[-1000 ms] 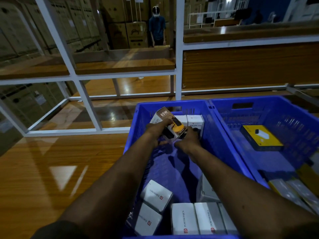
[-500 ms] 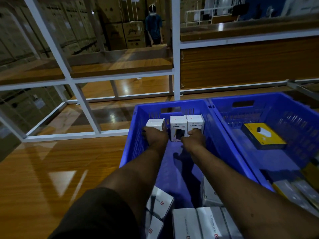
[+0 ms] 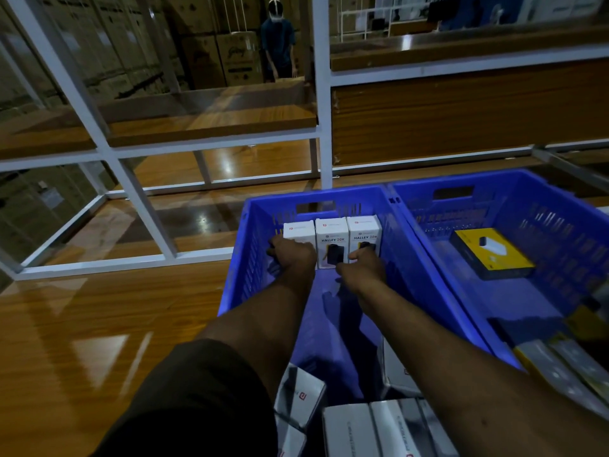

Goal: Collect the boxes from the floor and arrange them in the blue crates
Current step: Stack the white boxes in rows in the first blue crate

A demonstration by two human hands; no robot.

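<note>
Slotted blue plastic crate (image 3: 412,252), glossy wood floor (image 3: 99,324). Three white cardboard boxes upright in a row against its far wall. Left hand (image 3: 293,255) grips the leftmost box (image 3: 298,230), fingers curled; right hand (image 3: 364,267) rests on the rightmost box (image 3: 364,230), finger pose unclear. Both arms outstretched.

One view only — a head-worn, wide-angle camera, looking forward and steeply down along both forearms. It sits close above the near blue crate (image 3: 389,192), whose closest end runs off the bottom edge. A second crate (image 3: 560,206) fills the right — the white rack frame (image 3: 321,94) bends with the lens.
</note>
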